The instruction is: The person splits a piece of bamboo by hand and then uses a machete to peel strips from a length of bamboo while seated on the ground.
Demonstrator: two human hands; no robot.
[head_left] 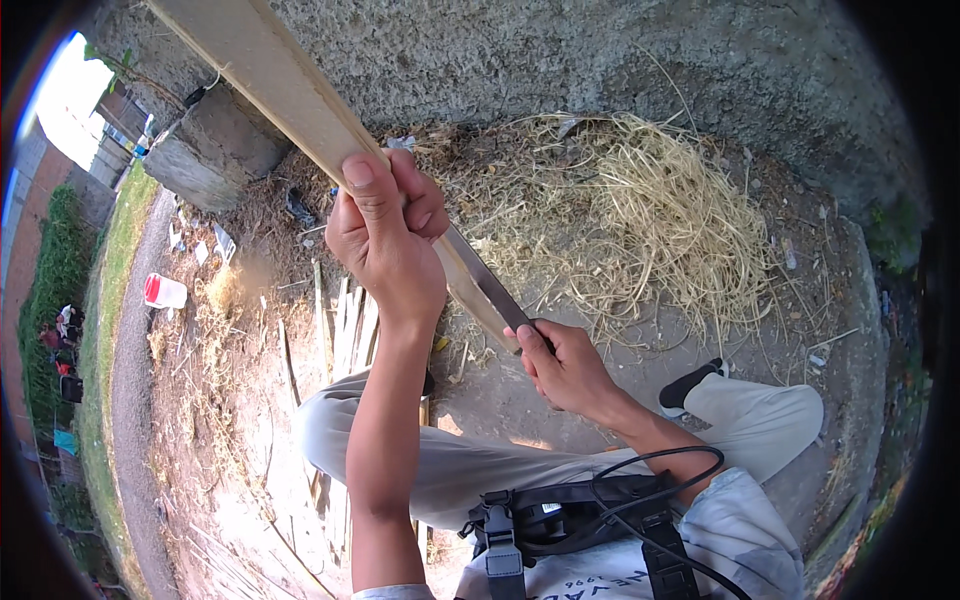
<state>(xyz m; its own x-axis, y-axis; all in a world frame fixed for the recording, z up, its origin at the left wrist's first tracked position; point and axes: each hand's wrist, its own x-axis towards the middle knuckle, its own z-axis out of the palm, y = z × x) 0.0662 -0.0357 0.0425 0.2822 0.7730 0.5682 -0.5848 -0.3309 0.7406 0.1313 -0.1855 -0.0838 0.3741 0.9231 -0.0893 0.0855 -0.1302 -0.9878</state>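
Note:
A long, pale bamboo slat (275,85) slants from the top left down toward my legs. My left hand (385,225) is closed around it near its middle, thumb along the face. My right hand (570,368), lower and to the right, grips a knife whose dark flat blade (492,285) lies along the slat's right edge. The knife's handle is mostly hidden in the fingers. The slat's lower end comes close to the right hand; whether those fingers also touch it I cannot tell.
Heaped pale shavings (690,220) lie on the ground at the right, before a rough grey wall (560,60). Several split strips (350,325) rest left of my knees. Farther left are a red-lidded container (165,291) and a concrete block (215,150). A black cable (655,452) loops near my right forearm.

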